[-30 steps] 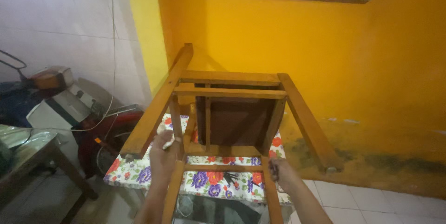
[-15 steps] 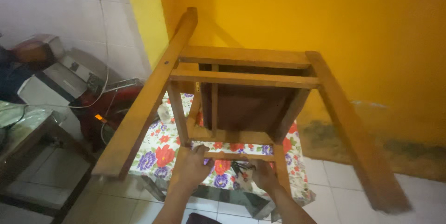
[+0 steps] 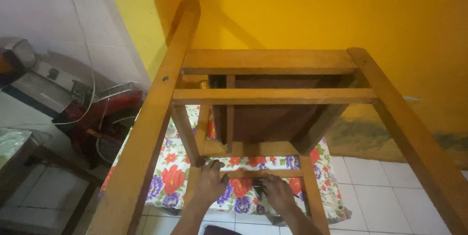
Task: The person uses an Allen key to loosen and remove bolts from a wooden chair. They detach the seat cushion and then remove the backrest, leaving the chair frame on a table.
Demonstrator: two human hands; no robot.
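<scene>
Upturned wooden chair (image 3: 263, 98) resting seat-down on floral tablecloth (image 3: 170, 167), legs up for access. Left hand (image 3: 210, 182) curled around lower rung (image 3: 253, 172); right hand (image 3: 277, 192) closed beside it, pinching small dark object, indistinct.

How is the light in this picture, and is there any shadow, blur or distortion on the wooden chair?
Head view: dim, warm light; the wooden chair throws a dark shadow on the orange wall; its near legs look stretched and wide from the close, wide lens; the left hand and right hand are slightly soft, and the floral cloth is reasonably clear.
</scene>
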